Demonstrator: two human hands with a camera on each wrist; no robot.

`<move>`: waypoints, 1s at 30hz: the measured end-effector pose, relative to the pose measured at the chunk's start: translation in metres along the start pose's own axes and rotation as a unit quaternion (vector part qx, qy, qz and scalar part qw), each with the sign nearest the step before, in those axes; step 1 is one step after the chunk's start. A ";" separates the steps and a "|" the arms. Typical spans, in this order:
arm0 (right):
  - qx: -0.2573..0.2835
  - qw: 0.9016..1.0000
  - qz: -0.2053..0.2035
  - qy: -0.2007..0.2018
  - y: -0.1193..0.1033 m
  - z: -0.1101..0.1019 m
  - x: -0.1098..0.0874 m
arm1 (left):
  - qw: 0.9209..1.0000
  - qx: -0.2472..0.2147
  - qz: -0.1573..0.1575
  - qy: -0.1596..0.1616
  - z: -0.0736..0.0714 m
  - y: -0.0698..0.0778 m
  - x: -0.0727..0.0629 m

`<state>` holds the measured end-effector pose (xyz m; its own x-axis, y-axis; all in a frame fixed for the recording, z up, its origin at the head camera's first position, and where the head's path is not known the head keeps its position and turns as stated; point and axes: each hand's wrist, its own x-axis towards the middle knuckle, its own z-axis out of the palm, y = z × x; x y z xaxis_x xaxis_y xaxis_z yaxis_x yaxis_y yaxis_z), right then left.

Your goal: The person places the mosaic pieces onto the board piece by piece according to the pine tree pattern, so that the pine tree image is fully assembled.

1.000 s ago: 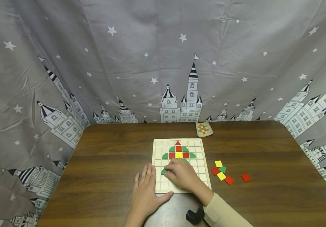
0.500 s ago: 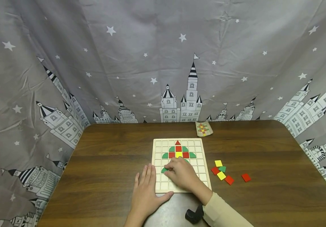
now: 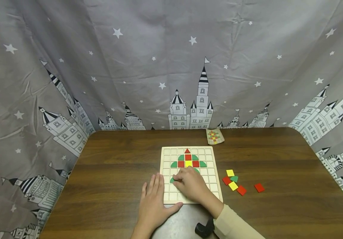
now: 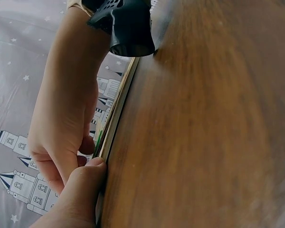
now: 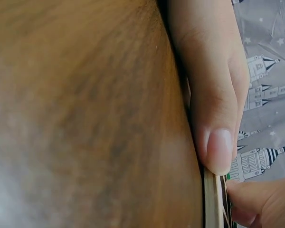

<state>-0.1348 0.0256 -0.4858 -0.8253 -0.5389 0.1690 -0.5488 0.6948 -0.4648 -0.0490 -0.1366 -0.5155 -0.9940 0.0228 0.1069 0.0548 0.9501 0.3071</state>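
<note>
A light wooden grid board lies on the table, with red, yellow and green pieces set in a symmetrical pattern. My right hand reaches over its middle, thumb and index finger pinching a green quarter-circle piece at a cell left of centre. Part of the pattern is hidden under this hand. Along the board's left edge my left hand rests with straight fingers, its thumb at the near edge. From the left wrist view, the left thumb presses the board's edge beside the right hand.
Right of the board lie loose yellow squares, red squares and a green piece. One red square sits farther right. A small pattern card lies near the table's back edge. Behind hangs a grey castle-print curtain.
Hardly anything differs; the right fingers stay at the green quarter-circle piece, which shows slightly less beside the fingertips. The left hand keeps its place on the board.
</note>
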 end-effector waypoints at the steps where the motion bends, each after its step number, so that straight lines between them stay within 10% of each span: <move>1: 0.000 1.000 -0.002 0.001 0.000 0.000 -0.001 | 1.000 0.000 0.001 0.003 0.000 0.000 0.000; 13: 0.003 0.999 0.033 0.007 0.017 -0.023 -0.022 | 1.000 -0.001 -0.007 -0.004 0.000 0.000 0.001; 30: -0.029 0.993 0.115 0.026 0.110 -0.100 -0.107 | 1.000 -0.011 -0.008 0.002 -0.001 0.001 -0.001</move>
<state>-0.1205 0.2079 -0.4679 -0.9346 -0.3386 0.1091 -0.3504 0.8233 -0.4465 -0.0480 -0.1356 -0.5147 -0.9944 0.0070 0.1053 0.0415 0.9434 0.3289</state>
